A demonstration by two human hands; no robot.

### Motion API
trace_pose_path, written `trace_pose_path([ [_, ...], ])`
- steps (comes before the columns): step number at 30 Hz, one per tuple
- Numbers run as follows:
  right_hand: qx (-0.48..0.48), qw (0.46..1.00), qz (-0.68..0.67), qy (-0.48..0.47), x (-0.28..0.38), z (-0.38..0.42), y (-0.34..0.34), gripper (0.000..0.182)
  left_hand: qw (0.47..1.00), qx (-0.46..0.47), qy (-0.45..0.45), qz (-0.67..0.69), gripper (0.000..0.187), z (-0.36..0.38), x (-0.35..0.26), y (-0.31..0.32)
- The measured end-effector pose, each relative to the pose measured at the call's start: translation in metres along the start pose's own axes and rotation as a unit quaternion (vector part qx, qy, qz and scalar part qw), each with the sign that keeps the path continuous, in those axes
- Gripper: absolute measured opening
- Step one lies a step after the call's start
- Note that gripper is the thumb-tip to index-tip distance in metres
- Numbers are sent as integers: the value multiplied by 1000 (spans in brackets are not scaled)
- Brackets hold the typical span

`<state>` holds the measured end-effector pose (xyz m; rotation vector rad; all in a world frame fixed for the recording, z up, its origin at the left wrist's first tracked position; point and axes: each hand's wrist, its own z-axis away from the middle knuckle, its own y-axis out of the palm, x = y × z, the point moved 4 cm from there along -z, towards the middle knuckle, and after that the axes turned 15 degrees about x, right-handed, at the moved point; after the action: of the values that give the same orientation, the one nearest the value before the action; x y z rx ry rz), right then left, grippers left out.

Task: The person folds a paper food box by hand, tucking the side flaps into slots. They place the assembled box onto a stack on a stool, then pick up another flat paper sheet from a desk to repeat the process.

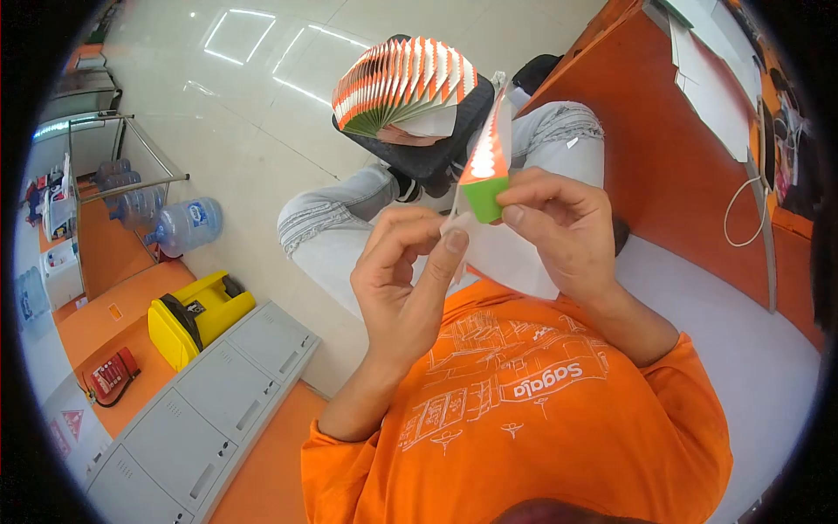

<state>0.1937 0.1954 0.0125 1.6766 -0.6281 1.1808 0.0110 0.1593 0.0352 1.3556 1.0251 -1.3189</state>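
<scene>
My right grip (559, 223) pinches the folded paper strip (485, 166); my left grip (406, 279) pinches its white lower edge, near my knees.

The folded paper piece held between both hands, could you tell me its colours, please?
The folded paper piece is orange with white marks above and green at its lower end, seen in the head view.

Folded paper piece (485, 175): orange, white and green bands. Fanned paper stack (403, 83): orange, white and green stripes. Shirt (532, 410): orange, white line print. Trousers (349, 218): pale grey. Surface (663, 148): orange. Bin (196, 316): yellow and black. Water bottles (179, 225): translucent blue.
</scene>
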Motion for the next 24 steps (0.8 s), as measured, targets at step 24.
trace_pose_path([
  [24,71,996,-32,51,7,5,9,23,981,-25,117,-155,17,-1,-5,5],
])
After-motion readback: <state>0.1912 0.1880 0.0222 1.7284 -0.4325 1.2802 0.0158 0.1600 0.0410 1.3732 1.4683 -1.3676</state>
